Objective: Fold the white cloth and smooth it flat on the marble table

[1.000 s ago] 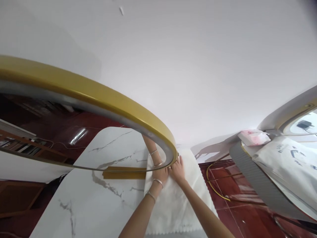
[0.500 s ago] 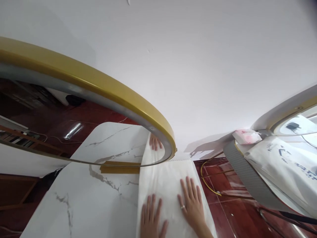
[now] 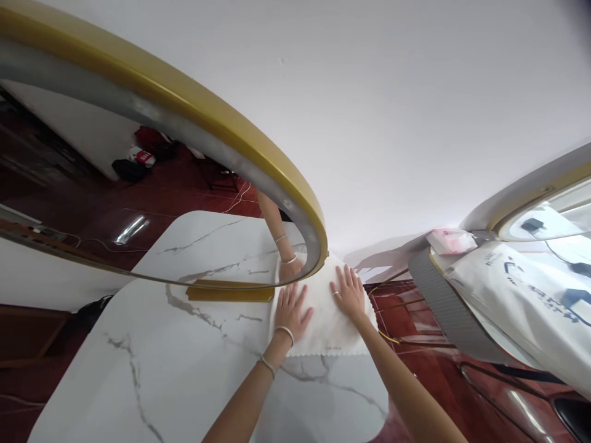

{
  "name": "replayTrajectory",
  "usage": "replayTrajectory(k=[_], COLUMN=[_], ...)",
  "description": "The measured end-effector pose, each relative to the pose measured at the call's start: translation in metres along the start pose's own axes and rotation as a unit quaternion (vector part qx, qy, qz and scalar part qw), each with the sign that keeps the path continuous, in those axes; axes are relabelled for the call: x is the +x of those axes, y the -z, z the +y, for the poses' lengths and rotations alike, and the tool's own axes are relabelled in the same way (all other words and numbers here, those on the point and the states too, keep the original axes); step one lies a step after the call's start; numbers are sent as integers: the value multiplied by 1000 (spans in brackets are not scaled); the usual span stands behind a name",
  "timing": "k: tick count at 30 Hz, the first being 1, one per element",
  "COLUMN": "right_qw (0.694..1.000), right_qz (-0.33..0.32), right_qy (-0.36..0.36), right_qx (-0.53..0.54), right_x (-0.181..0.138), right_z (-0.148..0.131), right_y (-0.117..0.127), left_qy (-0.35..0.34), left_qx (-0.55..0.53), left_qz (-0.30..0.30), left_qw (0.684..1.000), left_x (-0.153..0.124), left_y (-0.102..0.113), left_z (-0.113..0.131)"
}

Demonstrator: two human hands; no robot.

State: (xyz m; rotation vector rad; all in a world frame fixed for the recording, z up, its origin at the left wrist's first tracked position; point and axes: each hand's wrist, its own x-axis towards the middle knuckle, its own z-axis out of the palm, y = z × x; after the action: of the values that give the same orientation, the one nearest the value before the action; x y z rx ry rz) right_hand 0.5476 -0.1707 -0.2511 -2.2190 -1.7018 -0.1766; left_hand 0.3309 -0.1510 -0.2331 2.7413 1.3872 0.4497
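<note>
A white cloth (image 3: 325,323) with a zigzag front edge lies on a white marble table (image 3: 184,363), against the wall. My left hand (image 3: 292,311) lies flat on the cloth's left part, fingers spread, with bracelets on the wrist. My right hand (image 3: 349,293), wearing a ring, lies flat and open on the cloth's right part. A large round mirror with a gold frame (image 3: 240,144) stands on the table at the cloth's far edge; its glass reflects my left arm.
A gold base strip (image 3: 229,294) sits under the mirror. A white wall (image 3: 392,111) rises behind. On the right are a grey ribbed panel (image 3: 443,307), a white printed bag (image 3: 526,295), a pink-and-white packet (image 3: 446,240) and a second mirror (image 3: 545,215). Red tile floor (image 3: 425,351) with a yellow cable.
My hands went from the mirror's rim, slid back along the cloth toward me, and now lie farther forward again. The cloth now ends much shorter on the table.
</note>
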Motion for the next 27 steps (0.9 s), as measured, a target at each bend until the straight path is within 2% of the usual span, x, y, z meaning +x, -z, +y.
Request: replayTrajectory(k=[2,5,7,10,13,15,17,20,27], right_qw=[1000,998,997,997,998,998,998,997,996], right_qz=[11,40,33,-23,-39,-37,-31,-25,-18], right_qy=[0,9,34,68,49,34,34,61,72], right_qx=[11,44,52,20,-12,-25,-32,-33,-42], right_x=[-6,-43,-82,-147,-201,-221,-226,-209,-120], right_z=[0,-4,-10,-22,-33,-38,-39,-34,-16], right_y=[5,21,36,58,71,75,75,70,41], left_qy=[-5,-39,-59,-57,-46,-46,-46,-40,-25], left_qx=[-8,-17,-16,-3,14,20,23,30,23], left_qz=[-5,-3,0,3,6,11,15,24,27], left_qw=[1000,999,998,998,999,999,999,998,999], left_x=[-4,-31,-58,-107,-153,-174,-183,-174,-90], left_y=[2,13,22,36,46,49,49,42,16], left_z=[-1,0,5,17,31,37,39,35,15])
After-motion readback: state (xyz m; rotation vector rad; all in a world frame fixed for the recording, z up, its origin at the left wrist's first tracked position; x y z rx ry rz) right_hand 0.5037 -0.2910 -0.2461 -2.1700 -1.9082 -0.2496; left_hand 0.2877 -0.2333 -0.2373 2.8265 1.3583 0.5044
